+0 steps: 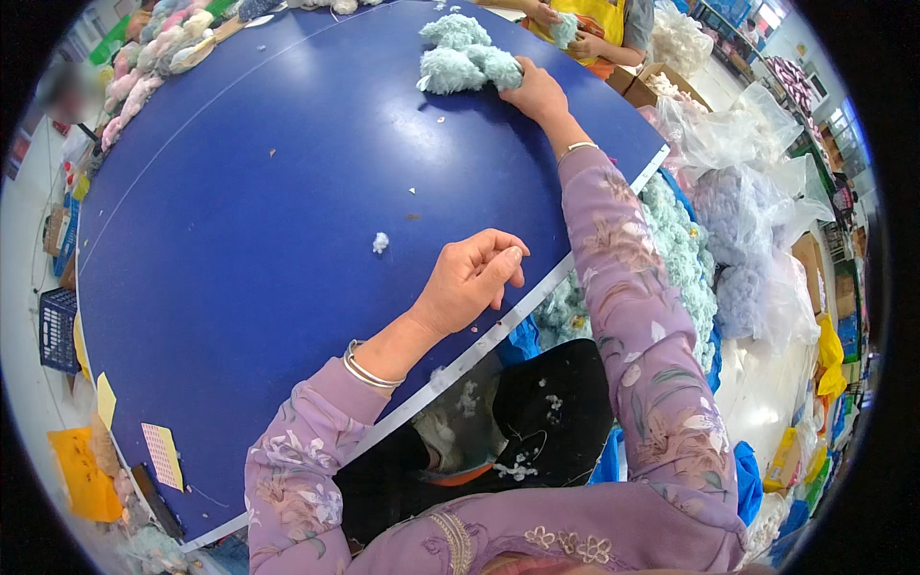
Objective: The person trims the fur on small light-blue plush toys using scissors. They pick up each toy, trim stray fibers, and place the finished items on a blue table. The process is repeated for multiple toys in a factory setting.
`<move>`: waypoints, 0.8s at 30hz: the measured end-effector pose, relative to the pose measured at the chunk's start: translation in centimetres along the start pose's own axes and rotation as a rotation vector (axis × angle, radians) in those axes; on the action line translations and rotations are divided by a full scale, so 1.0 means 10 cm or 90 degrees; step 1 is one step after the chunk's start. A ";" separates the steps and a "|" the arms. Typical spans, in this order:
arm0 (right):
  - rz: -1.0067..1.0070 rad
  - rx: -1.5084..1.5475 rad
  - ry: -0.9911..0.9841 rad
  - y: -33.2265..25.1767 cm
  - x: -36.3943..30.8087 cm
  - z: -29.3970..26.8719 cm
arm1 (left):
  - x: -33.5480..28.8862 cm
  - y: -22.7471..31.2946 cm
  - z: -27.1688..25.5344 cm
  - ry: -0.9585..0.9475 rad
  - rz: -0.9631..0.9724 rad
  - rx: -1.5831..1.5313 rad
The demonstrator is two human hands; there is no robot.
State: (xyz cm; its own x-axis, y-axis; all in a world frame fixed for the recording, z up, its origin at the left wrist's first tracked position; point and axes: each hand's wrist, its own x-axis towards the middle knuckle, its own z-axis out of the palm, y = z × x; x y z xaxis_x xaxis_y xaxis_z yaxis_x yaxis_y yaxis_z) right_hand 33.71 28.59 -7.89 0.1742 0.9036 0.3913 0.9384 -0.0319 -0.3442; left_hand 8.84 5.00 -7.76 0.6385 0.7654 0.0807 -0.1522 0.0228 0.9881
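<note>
Far out at the table's back edge, my right hand (537, 93) is closed on the near end of a fluffy mint-green plush piece (497, 67). More mint-green plush pieces (452, 56) lie bunched against it, just to the left. My left hand (472, 279) hovers over the near right side of the blue table (249, 249), its fingers curled in loosely and nothing showing in them. A small white tuft of stuffing (380, 242) lies on the table to the left of that hand.
Across the table a person in a yellow apron (596, 19) holds another mint piece. A heap of mint plush (676, 249) sits below the table's right edge, beside clear bags (738, 211). Plush pieces (158, 57) line the far left edge; a printed sheet (163, 456) lies near left.
</note>
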 end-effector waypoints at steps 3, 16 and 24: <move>0.065 0.232 -0.177 -0.26 -0.30 -0.30 | 0.00 -0.04 -0.01 0.126 0.069 -0.027; 0.325 0.769 -0.476 -0.41 -1.91 -1.10 | 0.06 0.00 -0.17 0.239 0.127 -0.094; 0.264 0.583 -0.423 -0.55 -1.90 -0.98 | 0.10 -0.05 -0.18 0.286 0.104 -0.072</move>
State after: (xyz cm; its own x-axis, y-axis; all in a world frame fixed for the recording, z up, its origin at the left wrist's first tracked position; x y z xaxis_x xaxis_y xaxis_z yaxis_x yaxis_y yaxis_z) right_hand 28.20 7.40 -5.05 -0.0282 0.9484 -0.3158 0.2407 -0.3002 -0.9230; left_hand 8.22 6.90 -8.43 0.2148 0.9659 0.1444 -0.3203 -0.0700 0.9447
